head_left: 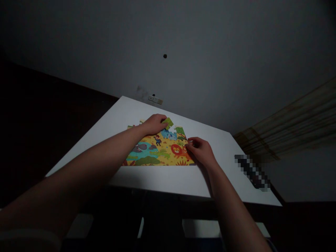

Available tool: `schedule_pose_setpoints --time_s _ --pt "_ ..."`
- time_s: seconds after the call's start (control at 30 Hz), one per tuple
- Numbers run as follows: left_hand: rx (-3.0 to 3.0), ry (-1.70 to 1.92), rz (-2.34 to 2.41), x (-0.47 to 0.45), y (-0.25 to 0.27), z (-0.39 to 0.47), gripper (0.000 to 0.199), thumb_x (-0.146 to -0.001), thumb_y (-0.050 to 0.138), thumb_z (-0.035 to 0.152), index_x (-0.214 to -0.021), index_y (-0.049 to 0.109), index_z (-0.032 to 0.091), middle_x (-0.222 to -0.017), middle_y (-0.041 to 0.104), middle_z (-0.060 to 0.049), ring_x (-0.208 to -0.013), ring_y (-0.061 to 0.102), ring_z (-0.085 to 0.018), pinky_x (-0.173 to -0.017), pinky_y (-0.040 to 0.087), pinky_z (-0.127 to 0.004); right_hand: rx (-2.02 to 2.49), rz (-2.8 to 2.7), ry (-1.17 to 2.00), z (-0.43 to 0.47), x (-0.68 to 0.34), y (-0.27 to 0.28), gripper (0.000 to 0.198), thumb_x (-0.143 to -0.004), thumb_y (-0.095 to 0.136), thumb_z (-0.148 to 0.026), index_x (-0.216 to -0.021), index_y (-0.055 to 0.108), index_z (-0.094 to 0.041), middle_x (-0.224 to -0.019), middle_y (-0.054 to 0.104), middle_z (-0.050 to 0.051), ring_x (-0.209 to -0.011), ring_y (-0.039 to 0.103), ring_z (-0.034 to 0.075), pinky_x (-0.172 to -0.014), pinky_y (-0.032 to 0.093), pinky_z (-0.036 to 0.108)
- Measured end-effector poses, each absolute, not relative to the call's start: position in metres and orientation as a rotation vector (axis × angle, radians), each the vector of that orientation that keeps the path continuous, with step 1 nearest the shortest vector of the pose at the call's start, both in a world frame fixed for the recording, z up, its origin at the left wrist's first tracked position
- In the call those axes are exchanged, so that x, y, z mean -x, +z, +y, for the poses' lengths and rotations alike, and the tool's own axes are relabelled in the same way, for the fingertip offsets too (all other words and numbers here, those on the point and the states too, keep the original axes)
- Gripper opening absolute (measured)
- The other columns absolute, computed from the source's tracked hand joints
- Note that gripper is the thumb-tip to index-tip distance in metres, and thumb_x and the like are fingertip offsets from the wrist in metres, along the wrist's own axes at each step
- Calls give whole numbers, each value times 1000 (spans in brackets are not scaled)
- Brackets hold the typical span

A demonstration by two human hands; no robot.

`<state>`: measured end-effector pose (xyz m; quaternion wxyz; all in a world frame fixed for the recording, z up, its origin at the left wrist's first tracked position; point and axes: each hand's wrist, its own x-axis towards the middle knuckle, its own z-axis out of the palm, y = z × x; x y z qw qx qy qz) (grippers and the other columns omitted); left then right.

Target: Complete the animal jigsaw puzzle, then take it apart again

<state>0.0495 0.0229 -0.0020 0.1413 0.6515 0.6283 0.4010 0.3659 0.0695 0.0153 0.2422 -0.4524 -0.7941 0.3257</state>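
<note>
With our left hand (154, 124), we pinched a green puzzle piece (168, 122) between nearly closed fingers at the far edge of the animal jigsaw (157, 150), which lay on the white counter (212, 134). Our right hand (201, 149) curled loosely at the jigsaw's right edge; we couldn't tell whether it gripped anything.

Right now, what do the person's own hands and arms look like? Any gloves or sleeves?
The left hand and right hand are gloveless; the left forearm and right forearm are bare, with no cables visible. What looks like a dim sleeve edge shows at the picture's lower left. It is too dark to tell about rings.
</note>
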Motion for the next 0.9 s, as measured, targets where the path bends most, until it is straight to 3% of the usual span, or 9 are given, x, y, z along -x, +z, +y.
schedule_pose_setpoints --time_s 0.13,0.27,0.5,0.7,0.9 --pt "-1880 1157 1813 -51 -2 23 22 -103 71 30 -82 69 24 -82 72 -6 -84 66 -26 -83 49 -41 1221 -2303 699 66 -367 15 28 -97 83 -48 -116 85 -28 -98 83 8 -88 79 33 -85 61 49" --pt "-1890 1152 1811 -51 -2 23 22 -102 70 29 -81 69 24 -81 73 -6 -82 65 -26 -81 48 -40 1109 -2415 438 64 -367 14 25 -98 82 -48 -110 90 -28 -108 77 13 -101 78 38 -99 63 55" --pt "-1870 1162 1828 -50 -3 24 24 -100 72 35 -79 65 25 -77 68 -5 -80 61 -26 -78 45 -39 1046 -2512 395 61 -367 8 32 -111 68 -44 -127 91 -27 -127 78 16 -117 78 38 -108 63 57" --pt "-1864 1155 1830 -48 0 22 28 -99 74 40 -78 63 26 -77 67 -5 -83 62 -26 -80 46 -39 857 -2622 316 59 -362 11 31 -112 64 -30 -123 93 -29 -142 88 17 -136 77 44 -124 57 65" --pt "-1883 1117 1851 -47 2 19 24 -101 70 34 -80 66 25 -80 71 -5 -82 62 -25 -81 46 -39 900 -2728 245 54 -361 21 36 -114 62 -25 -134 91 -30 -151 86 12 -135 81 43 -121 59 64"
